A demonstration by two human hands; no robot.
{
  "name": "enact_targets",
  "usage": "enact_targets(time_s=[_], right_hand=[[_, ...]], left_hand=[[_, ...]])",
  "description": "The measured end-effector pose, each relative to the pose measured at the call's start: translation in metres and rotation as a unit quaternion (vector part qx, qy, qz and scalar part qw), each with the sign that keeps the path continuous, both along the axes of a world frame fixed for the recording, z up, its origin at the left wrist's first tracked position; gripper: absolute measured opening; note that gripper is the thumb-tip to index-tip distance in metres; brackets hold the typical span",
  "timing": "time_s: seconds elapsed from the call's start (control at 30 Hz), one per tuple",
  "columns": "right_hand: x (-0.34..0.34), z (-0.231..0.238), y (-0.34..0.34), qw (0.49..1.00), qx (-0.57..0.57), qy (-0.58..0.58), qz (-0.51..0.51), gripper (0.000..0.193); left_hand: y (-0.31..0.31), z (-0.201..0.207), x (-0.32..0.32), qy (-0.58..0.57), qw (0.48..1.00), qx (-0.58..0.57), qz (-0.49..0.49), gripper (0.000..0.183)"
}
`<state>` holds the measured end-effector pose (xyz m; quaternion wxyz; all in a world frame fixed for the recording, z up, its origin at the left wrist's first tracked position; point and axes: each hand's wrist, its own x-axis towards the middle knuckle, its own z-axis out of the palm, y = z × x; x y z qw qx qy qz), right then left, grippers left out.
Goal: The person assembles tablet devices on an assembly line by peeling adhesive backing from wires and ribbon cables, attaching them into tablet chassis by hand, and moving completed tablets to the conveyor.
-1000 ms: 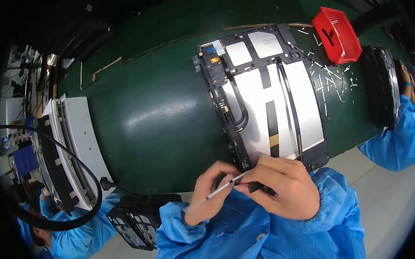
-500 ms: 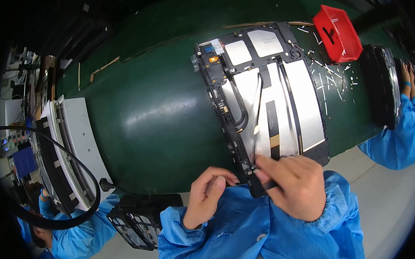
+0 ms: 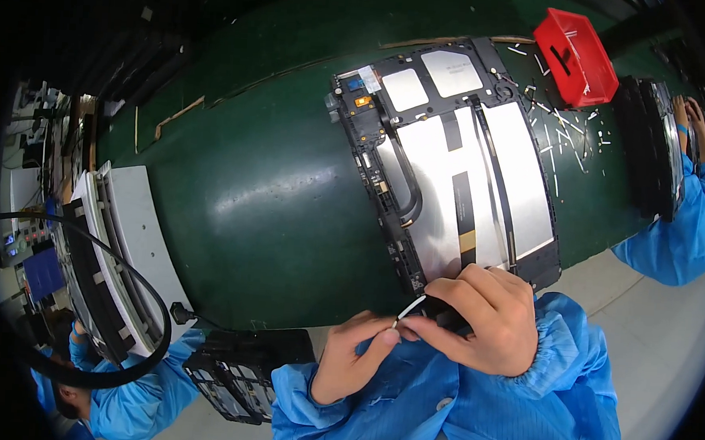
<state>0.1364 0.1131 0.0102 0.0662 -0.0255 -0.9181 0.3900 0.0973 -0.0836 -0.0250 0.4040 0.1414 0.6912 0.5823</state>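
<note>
Close to my body, a thin white strip (image 3: 413, 304) is pinched at its lower end where the fingertips of my left hand (image 3: 353, 355) and the thumb of my right hand (image 3: 487, 319) meet. The strip's upper end reaches my right index fingertip. Both hands are closed, and the exact grip at the fingertips is partly hidden. Beyond them lies a large, flat, opened electronic device (image 3: 429, 156) with a black frame, silver metal plates and black cables. My right hand covers its near edge.
A red bin (image 3: 572, 60) stands at the far right, with white strip scraps (image 3: 564, 139) scattered beside it on the green table (image 3: 275, 184). White and black panels (image 3: 140, 241) stand at left. Black device parts (image 3: 241, 373) sit lower left. Co-workers' blue sleeves (image 3: 666, 236) show at both sides.
My right hand has drawn left and met my left hand, which has closed. A long dark strip that rose over the device from my right hand is no longer seen there. The white strip now shows.
</note>
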Motion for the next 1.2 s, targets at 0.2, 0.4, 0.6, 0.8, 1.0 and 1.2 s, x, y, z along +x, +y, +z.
enact_targets(time_s=[0.2,0.4,0.6,0.8,1.0,1.2], right_hand=[[-0.003,-0.002,-0.003,0.998,0.063,0.01,-0.014,0.027],[0.001,-0.015,-0.001,0.996,0.002,0.087,-0.01,0.015],[0.001,-0.005,0.011,0.96,-0.249,0.123,0.032,0.02],[-0.003,0.009,0.019,0.963,-0.269,0.001,-0.033,0.021],[0.01,0.001,0.029,0.967,-0.198,0.14,0.071,0.03],[0.008,0.017,0.109,0.961,0.0,0.266,-0.079,0.007]], left_hand=[[0.007,-0.003,0.003,0.153,0.987,-0.038,0.008,0.019],[0.009,0.009,0.0,0.075,0.994,-0.075,0.025,0.018],[0.026,0.013,-0.005,0.087,0.992,0.029,0.089,0.018],[0.047,0.021,-0.009,0.148,0.982,0.078,0.093,0.012],[0.056,0.018,-0.013,0.288,0.947,0.086,0.111,0.024],[0.059,0.028,-0.027,0.528,0.846,0.059,-0.042,0.033]])
